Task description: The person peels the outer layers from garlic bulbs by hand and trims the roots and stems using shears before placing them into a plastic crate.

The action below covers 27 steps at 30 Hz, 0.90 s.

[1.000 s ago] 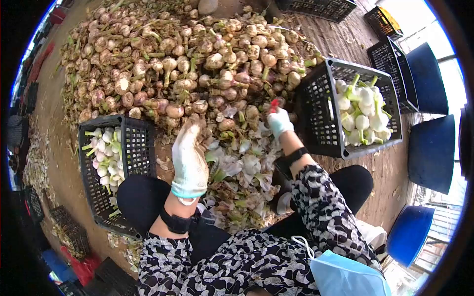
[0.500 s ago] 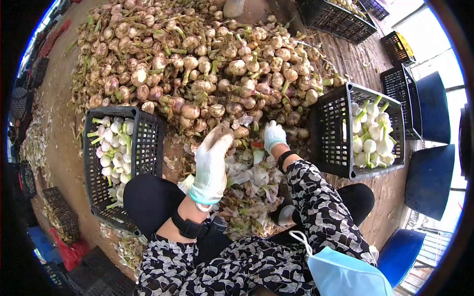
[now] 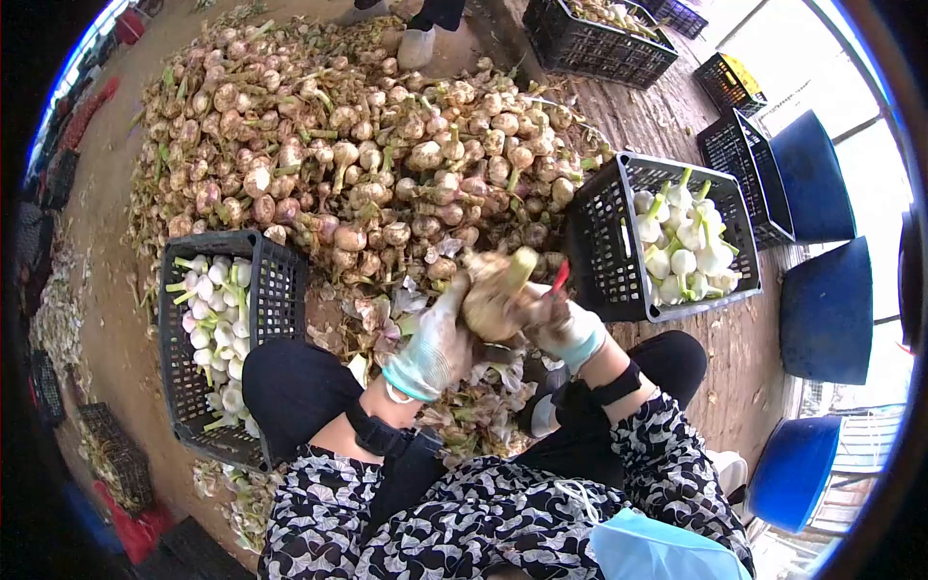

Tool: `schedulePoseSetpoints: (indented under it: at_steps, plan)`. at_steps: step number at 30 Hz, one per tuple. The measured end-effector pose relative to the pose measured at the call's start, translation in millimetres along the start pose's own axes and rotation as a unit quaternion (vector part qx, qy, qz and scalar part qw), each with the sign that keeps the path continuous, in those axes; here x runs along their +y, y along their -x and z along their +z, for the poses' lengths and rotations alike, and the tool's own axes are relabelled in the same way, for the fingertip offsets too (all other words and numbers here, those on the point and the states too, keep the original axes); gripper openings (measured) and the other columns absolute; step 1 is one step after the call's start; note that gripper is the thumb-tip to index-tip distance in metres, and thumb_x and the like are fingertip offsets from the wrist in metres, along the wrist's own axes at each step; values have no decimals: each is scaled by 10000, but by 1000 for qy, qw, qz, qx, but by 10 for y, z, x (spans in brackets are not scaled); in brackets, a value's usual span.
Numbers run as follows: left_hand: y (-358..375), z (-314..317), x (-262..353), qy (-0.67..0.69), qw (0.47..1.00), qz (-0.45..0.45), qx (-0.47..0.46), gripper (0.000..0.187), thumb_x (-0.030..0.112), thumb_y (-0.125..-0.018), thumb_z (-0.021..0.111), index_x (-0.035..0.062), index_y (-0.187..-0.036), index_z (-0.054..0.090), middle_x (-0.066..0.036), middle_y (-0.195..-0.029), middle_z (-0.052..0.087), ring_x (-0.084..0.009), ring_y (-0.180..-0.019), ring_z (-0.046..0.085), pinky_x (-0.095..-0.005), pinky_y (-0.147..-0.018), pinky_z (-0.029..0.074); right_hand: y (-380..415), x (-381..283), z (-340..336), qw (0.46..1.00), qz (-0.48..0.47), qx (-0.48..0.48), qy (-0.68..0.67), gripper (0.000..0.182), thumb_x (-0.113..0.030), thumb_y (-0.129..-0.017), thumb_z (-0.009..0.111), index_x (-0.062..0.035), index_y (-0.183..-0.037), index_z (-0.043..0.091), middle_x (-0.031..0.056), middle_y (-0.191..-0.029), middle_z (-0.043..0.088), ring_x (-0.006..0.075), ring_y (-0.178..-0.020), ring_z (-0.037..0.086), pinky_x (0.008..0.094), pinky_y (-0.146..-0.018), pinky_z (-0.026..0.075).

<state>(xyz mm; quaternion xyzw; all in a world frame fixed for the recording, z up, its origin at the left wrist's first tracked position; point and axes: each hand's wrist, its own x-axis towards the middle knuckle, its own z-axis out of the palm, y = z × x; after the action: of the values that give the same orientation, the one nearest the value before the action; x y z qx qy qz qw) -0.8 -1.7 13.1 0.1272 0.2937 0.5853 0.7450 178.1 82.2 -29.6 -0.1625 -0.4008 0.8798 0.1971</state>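
Between my gloved hands, over the heap's near edge, is a large unpeeled garlic bulb (image 3: 493,307) with dirty brown skin and a thick cut green stem. My left hand (image 3: 437,340) is closed around its left side, the palm of the glove stained brown. My right hand (image 3: 568,333) is closed at the bulb's right side, and a small red tool (image 3: 561,276) sticks up from its fingers; the rest of the tool is hidden. Just ahead lies a big heap of unpeeled garlic (image 3: 319,164). Loose garlic skins (image 3: 478,411) cover the ground beneath my hands.
A black crate (image 3: 275,304) of trimmed white garlic stands at my left knee, another crate (image 3: 604,246) at my right. Blue tubs (image 3: 826,309) and more black crates (image 3: 599,48) line the right side. Another person's shoe (image 3: 416,48) is behind the heap.
Both hands have come back from the heap's edge and together, now with a garlic bulb between them. The red tool has risen with my right hand. The view has shifted slightly.
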Motion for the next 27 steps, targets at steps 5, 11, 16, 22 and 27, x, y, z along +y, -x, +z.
schedulePoseSetpoints:
  at_steps: [5, 11, 16, 22, 27]
  plan:
    - [9, -76, 44, 72, 995, 62, -1, 454, 336, -943, 440, -10, -1237, 451, -126, -1169, 563, -253, -1038, 576, -379, -925, 462, 78, -75, 381, 875, -36, 278, 395, 542, -291, -889, 585, 11, -1304, 412, 98, -1177, 556, 195, -1030, 544, 326, -901, 426]
    - [106, -14, 113, -539, 727, 404, 133, 687, 128, -665, 801, -33, -1242, 465, -181, -1183, 505, -274, -1070, 535, -344, -897, 461, 146, -266, 775, 959, -24, 277, 46, 328, -242, -915, 556, -50, -1175, 503, -8, -903, 567, 57, -829, 531, 217, -699, 456]
    - [163, 62, 38, -625, 608, 485, 69, 705, 196, -610, 845, 15, -1213, 527, -193, -1201, 489, -337, -1085, 521, -396, -899, 452, 16, 90, 411, 949, -130, 213, 194, 324, -243, -924, 520, -38, -1171, 488, 26, -1093, 561, 105, -958, 538, 287, -826, 447]
    - [69, 61, 9, -605, 631, 477, 91, 656, 170, -579, 851, 47, -1155, 561, -189, -1169, 504, -363, -1035, 538, -405, -856, 476, -106, -102, 479, 943, -81, 281, 160, 352, -199, -887, 590, -2, -1167, 505, 67, -1061, 612, 117, -958, 576, 279, -826, 469]
    - [59, 58, -5, -621, 630, 460, 83, 655, 179, -575, 853, 61, -1152, 567, -184, -1170, 510, -364, -1039, 541, -409, -859, 478, -27, -234, 504, 959, -73, 272, 28, 296, -164, -868, 619, 19, -1093, 561, 54, -986, 645, 102, -863, 597, 251, -763, 488]
